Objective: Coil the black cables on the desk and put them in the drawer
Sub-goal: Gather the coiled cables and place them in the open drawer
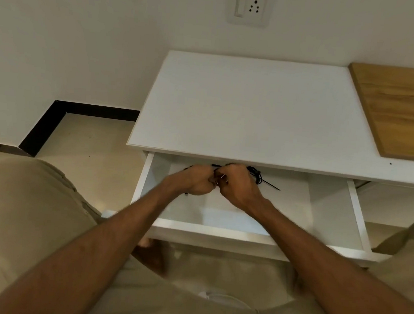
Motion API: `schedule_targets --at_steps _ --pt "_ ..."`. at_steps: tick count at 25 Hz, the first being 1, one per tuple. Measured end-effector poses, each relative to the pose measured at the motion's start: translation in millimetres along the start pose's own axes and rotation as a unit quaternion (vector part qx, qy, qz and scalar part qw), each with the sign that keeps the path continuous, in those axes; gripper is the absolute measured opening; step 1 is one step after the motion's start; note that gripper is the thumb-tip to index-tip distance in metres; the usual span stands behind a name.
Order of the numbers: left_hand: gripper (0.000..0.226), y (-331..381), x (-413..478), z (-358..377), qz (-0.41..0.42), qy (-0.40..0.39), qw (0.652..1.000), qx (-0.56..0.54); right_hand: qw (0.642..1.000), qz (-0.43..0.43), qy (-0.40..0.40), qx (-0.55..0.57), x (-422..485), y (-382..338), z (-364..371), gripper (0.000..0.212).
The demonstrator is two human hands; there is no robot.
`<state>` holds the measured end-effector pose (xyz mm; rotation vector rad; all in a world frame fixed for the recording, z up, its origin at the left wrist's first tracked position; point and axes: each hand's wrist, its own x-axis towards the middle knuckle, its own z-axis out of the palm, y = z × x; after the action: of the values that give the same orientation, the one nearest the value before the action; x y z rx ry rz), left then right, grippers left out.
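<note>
**A:** Why are both hands over the open drawer (pixel 219 233) and not over the desk (pixel 242 110)?

**B:** I think the person finishes the coil directly above the place where it must lie. Then it only needs to be put down, and it cannot spring open on the way.

**A:** What do the hands hold?

**B:** The left hand (pixel 196 182) and the right hand (pixel 239 186) are both closed tight, knuckles together, near the back of the drawer. Their fingers curl round the black cable (pixel 255 173). A small pale thing shows between them, but I cannot tell what it is.

**A:** Where is the cable relative to the grip?

**B:** Most of it is hidden inside the fists. A bunch of loops comes out beyond the right hand, at the back of the drawer. One loose end points toward the drawer's right side. A short black piece also shows beside the left hand.
</note>
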<state>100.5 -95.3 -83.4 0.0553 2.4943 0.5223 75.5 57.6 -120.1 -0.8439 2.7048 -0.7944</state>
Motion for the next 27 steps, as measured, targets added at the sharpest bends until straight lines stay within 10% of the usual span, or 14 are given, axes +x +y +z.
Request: schedule_targets --at_steps 15,19,27 --pt "0.034 68 -93 31 0.168 0.092 0.979 -0.063 0.996 0.064 0.011 0.062 -128 -28 -105 0.01" --pt "0.044 75 -94 50 0.136 0.058 0.988 0.035 0.99 0.106 -0.09 0.015 -148 -30 -103 0.038" --pt "0.028 81 -96 58 0.111 0.154 0.981 0.05 0.992 0.099 -0.066 -0.046 -141 -23 -88 0.025"
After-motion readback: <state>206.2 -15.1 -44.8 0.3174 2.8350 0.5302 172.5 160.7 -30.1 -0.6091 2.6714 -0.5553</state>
